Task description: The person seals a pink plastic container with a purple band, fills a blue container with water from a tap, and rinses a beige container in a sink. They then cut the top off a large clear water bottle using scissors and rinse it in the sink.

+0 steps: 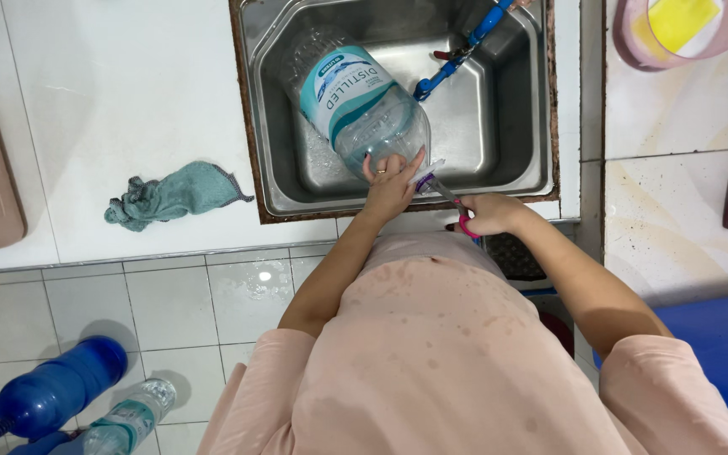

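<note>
- Lying on its side in the steel sink (pixel 499 181): a large clear water jug (pixel 355 101) with a teal label, neck end toward the near rim.
- Left hand (pixel 391 187) pressed on the jug's shoulder near the neck, fingers spread over the plastic, a ring on one finger.
- Right hand (pixel 489 214) closed around the pink handles of a pair of scissors (pixel 448 198), resting at the sink's near rim, just right of the left hand.
- Scissor blades aimed at the jug's neck, where a purple cap ring (pixel 425 179) and a scrap of clear plastic show; whether the blades touch or bite the ring, impossible to tell.
- Blue tap (pixel 461 50) angled over the far right of the basin, close to the jug's side.
- Open basin floor right of the jug; bare white counter left of the sink, apart from a crumpled teal cloth (pixel 172 195).
- On the tiled floor, lower left: a blue bottle (pixel 56 392) and a clear bottle (pixel 132 417), both partly cut off by the frame.
- Jug's base end dim against the sink's far corner; a pink tub (pixel 634 42) at top right only partly in view.
</note>
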